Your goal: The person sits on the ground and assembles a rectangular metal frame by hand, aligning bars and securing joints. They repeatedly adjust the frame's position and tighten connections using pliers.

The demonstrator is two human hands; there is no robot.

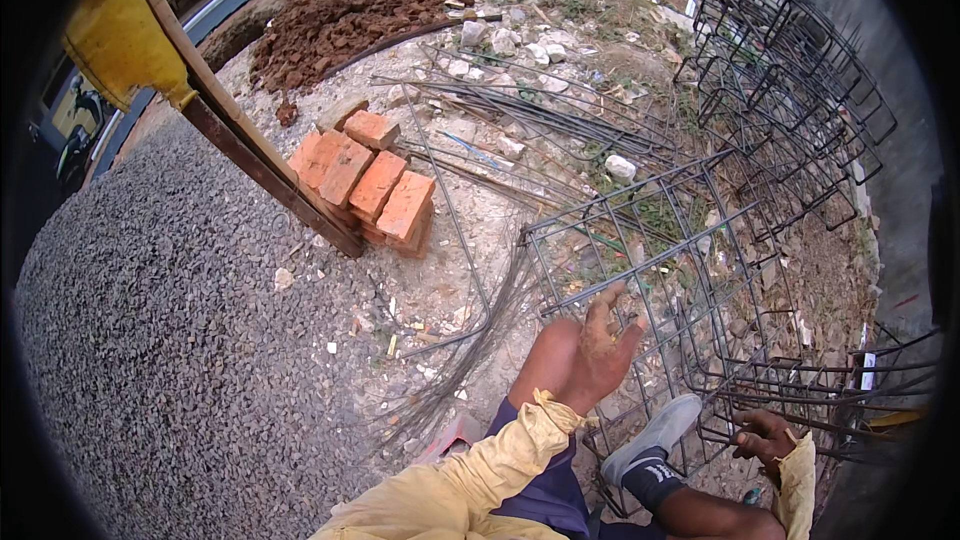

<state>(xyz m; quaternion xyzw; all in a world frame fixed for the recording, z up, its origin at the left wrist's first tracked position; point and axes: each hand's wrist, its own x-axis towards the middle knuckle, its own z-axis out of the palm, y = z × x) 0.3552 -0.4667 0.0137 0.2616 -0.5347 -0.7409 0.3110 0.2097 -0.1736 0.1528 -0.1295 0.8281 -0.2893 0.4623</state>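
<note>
My left hand (pixel 603 352) reaches over a rebar cage (pixel 660 257) made of long bars and square stirrups. Its index finger and thumb are stretched out and apart close to the bars; I cannot tell whether they touch. No object shows between them. To the right, my right hand (pixel 766 437) is held low beside the cage with curled fingers. What it holds, if anything, is hidden. A bundle of thin tie wire (pixel 485 340) lies on the ground left of my left hand, its upper end against the cage's corner. My grey shoe (pixel 655 435) is among the bars.
Orange bricks (pixel 370 175) are stacked ahead to the left, beside a leaning yellow shovel-like blade (pixel 130 25) on a wooden board. Grey gravel (pixel 190 330) fills the left. Loose rebar (pixel 540 110) lies beyond the cage. More cages (pixel 780 90) stand along the grey wall (pixel 905 180).
</note>
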